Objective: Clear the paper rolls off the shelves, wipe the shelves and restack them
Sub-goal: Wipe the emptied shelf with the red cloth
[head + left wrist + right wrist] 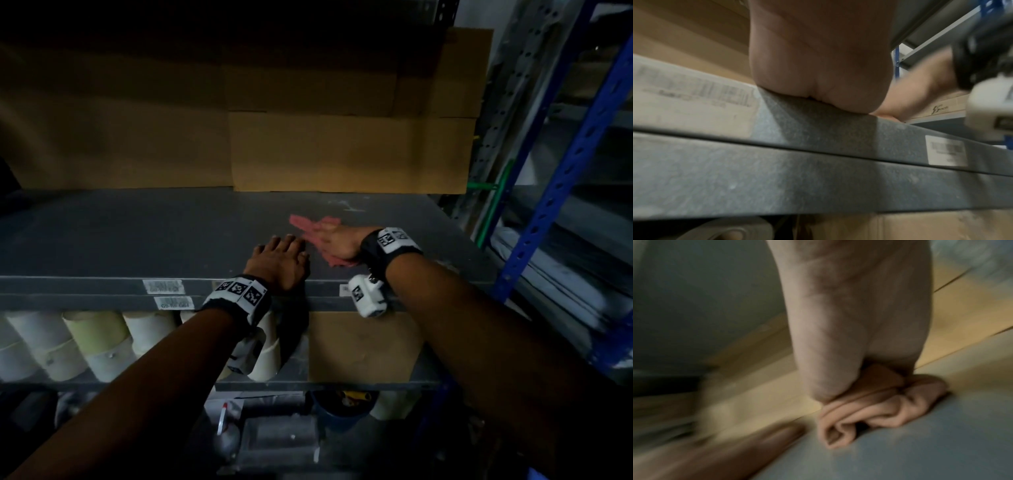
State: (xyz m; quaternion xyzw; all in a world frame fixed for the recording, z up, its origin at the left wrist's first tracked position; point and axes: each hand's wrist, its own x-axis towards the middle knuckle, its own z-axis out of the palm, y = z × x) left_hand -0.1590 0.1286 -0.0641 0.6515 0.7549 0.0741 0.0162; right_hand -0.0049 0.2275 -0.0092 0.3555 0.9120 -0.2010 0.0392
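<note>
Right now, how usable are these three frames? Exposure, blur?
Head: underexposed, dark at top and corners; the pink cloth under the right hand and the left hand on the grey shelf stay readable. Left wrist: brighter, soft; shelf-edge labels illegible. Right wrist: heavy motion smear, worst lower left.

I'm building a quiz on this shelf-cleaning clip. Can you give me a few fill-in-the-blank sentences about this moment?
1. The right hand presses a ____ cloth onto the grey shelf.
2. The left hand rests ____ on that shelf, holding nothing.
3. The paper rolls lie on the shelf ____ it.

Missing words: pink; flat; below
</note>
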